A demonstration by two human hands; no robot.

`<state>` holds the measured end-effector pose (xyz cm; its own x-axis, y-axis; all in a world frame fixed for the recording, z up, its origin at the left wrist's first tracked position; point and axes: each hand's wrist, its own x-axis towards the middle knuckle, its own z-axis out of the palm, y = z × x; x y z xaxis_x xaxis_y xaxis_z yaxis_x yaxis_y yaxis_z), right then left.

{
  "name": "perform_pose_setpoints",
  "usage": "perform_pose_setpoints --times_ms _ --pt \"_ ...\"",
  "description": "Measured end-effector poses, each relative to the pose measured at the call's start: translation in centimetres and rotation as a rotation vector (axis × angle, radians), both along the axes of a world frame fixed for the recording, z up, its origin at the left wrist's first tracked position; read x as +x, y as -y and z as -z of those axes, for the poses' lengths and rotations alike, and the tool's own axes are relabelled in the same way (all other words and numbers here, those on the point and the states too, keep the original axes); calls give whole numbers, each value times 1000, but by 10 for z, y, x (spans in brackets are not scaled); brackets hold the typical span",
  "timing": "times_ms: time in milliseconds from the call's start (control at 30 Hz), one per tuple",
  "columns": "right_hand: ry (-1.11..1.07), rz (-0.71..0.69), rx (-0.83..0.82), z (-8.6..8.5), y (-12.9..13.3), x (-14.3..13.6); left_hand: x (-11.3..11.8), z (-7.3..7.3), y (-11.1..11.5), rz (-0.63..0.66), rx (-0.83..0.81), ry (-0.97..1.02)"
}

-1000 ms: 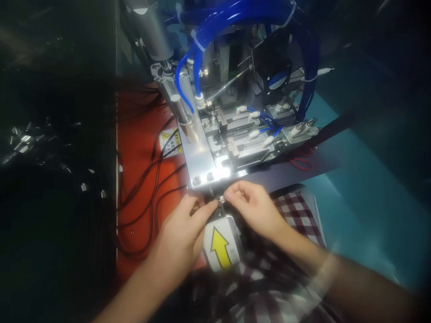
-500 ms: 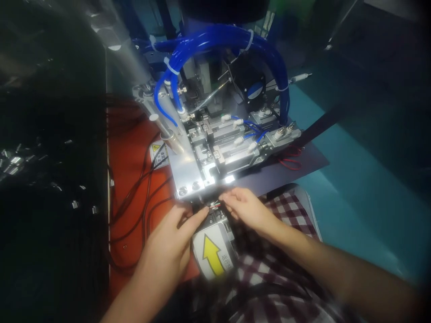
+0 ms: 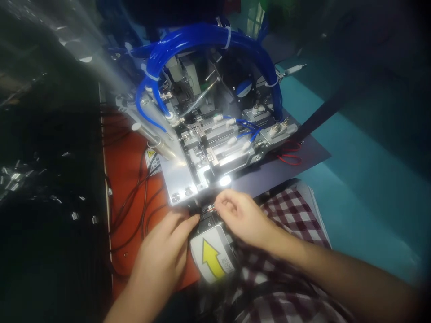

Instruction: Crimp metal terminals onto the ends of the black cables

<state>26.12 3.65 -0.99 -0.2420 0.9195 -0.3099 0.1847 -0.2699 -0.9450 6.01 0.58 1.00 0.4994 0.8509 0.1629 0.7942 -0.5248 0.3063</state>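
Observation:
My right hand (image 3: 244, 220) is closed in a pinch beside the small metal track (image 3: 208, 223). From its fingertips a tiny whitish connector with thin reddish wires (image 3: 211, 208) sticks out to the left. My left hand (image 3: 168, 237) lies at the track's left side, its thumb tip at the track and its fingers curled. What those fingers hold, if anything, is hidden. Just in front of both hands stands the machine's metal plate (image 3: 177, 172). Below the track is a white cover with a yellow arrow (image 3: 212, 260).
Thick blue air tubing (image 3: 202, 33) arches over the pneumatic cylinders (image 3: 232, 148). Black cables (image 3: 143, 197) run across the orange-red bench top (image 3: 117, 179) on the left. A red wire loop (image 3: 289, 157) lies on the grey plate (image 3: 303, 161) at right. Checked cloth (image 3: 296, 215) covers my lap.
My left thumb has drawn back left, away from the small connector. The right hand's fingers have curled tighter and shifted slightly left. The whole view has shifted a little.

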Motion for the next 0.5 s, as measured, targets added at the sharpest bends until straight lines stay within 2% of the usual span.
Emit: perform_pose_setpoints --times_ms 67,167,233,333,500 --pt "53 -20 18 -1 -2 2 -1 -1 -2 23 54 -49" --pt "-89 -130 -241 -3 -8 5 -1 -2 -3 26 95 -69" --pt "-189 -157 -307 -2 -11 5 -1 -3 -4 30 83 -51" --pt "-230 -69 -239 0 -10 3 0 -3 -4 21 25 34" --pt "-301 -19 -308 1 -7 -3 -5 -5 0 -109 -104 169"
